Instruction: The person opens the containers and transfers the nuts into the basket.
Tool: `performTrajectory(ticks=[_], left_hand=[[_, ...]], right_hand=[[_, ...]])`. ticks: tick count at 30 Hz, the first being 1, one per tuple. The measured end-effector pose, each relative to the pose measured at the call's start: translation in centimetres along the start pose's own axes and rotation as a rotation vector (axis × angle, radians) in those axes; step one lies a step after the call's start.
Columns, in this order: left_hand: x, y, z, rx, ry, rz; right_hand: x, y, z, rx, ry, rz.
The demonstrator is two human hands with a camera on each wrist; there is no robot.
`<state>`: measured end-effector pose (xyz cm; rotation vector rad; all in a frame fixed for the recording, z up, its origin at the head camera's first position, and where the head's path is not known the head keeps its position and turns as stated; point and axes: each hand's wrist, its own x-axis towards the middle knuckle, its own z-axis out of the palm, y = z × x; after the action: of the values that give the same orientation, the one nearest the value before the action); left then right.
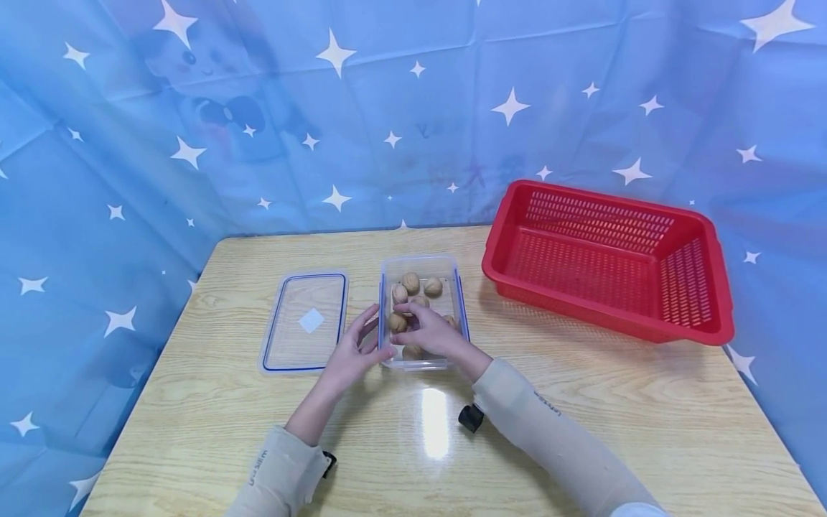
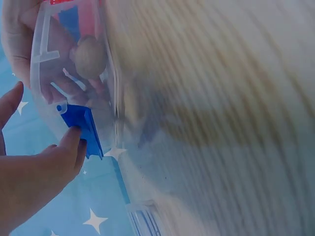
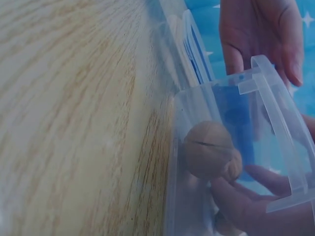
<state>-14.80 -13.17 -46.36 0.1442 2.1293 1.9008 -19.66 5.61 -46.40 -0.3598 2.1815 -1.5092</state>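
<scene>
A clear plastic box [image 1: 423,365] with blue clips along its sides stands on the table, several walnuts [image 1: 433,287] inside. My right hand [image 1: 429,332] reaches down into it, thumb and forefinger spread at either side of a walnut [image 1: 397,322] near the left wall. In the right wrist view a cracked-looking walnut [image 3: 209,150] lies against the front wall, with the fingers [image 3: 236,201] just behind it. My left hand [image 1: 352,355] is at the box's left side, fingers apart. In the left wrist view a fingertip touches the hanging blue clip [image 2: 83,128].
The box's lid [image 1: 304,287], clear with a blue seal and a white label [image 1: 311,320], lies flat left of the box. A large red perforated basket [image 1: 607,312] stands at the back right. Behind the table [image 1: 400,467] hangs a blue star-patterned cloth [image 1: 388,108].
</scene>
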Motion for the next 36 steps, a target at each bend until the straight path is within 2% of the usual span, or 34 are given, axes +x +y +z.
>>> performTrajectory(ticks=[4,10,25,36], left_hand=[[-0.10,-0.04,0.28,-0.011,-0.022,-0.026],[-0.12,-0.10,0.39,-0.014,-0.037,-0.045],[-0.18,-0.11,0.49,-0.020,-0.074,-0.019],[-0.12,-0.13,0.45,-0.005,-0.079,-0.016]], right_hand=[[0.11,0.06,-0.03,0.001,-0.002,0.002],[0.30,0.16,-0.08,-0.055,0.024,0.008],[0.17,0.16,-0.24,-0.051,0.010,0.055],[0.27,0.31,-0.31,-0.060,0.002,0.038]])
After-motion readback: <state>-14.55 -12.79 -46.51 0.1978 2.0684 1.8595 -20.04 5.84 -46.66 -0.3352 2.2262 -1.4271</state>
